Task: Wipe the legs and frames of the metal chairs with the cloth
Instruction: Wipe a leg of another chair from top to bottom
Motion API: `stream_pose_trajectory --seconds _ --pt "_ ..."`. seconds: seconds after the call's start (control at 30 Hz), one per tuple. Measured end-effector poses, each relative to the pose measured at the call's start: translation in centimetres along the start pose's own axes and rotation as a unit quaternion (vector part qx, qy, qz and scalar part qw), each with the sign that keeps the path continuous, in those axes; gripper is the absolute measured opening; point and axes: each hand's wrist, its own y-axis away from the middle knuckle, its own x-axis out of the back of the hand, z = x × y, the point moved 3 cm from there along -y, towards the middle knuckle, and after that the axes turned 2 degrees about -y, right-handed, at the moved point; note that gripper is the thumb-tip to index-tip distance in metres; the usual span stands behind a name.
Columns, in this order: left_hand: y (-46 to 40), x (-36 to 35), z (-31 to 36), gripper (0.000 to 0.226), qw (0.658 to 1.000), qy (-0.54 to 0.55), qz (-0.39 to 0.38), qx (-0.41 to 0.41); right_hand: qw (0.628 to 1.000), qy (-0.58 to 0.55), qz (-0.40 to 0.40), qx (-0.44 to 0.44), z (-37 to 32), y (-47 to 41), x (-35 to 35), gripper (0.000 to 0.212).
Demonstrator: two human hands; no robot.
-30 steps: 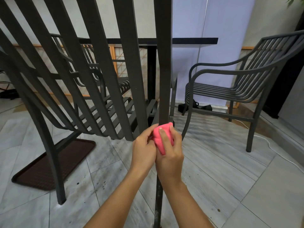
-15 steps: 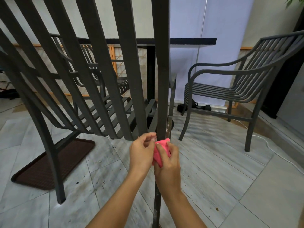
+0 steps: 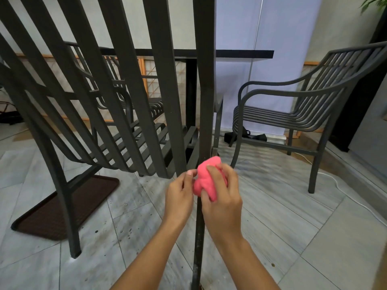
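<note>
Right up close, the right hand (image 3: pixel 222 197) curls its fingers round a bunched pink cloth (image 3: pixel 206 178), pressing it against the dark chair leg (image 3: pixel 206 101) just below the seat slats (image 3: pixel 125 122). Beside it, the left hand (image 3: pixel 180 195) pinches the cloth's edge with fingertips bent. Lower down, the leg looks scuffed and speckled. No lettering reads anywhere. Farther back, a second metal armchair (image 3: pixel 303 109) stands on grey tiles (image 3: pixel 293 216).

View: one head camera (wide-angle), low behind a chair (image 3: pixel 129 84)
Facing: forward and down
Nearness: close to the chair's leg (image 3: pixel 204 101); table (image 3: pixel 240 53) farther off
</note>
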Motion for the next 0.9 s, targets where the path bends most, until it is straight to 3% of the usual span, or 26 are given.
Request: stream_pose_trajectory --seconds 0.43,0.9 --pt "-0.2 -0.2 -0.7 0.037 0.997 0.070 -0.014 0.026 0.998 0.043 -0.050 -0.009 0.8 -2.1 -2.7 0.051" --pt "-0.2 -0.6 -5.0 0.045 0.995 0.022 -0.050 0.087 0.995 0.033 -0.087 -0.033 3.1 2.3 -3.8 0.058"
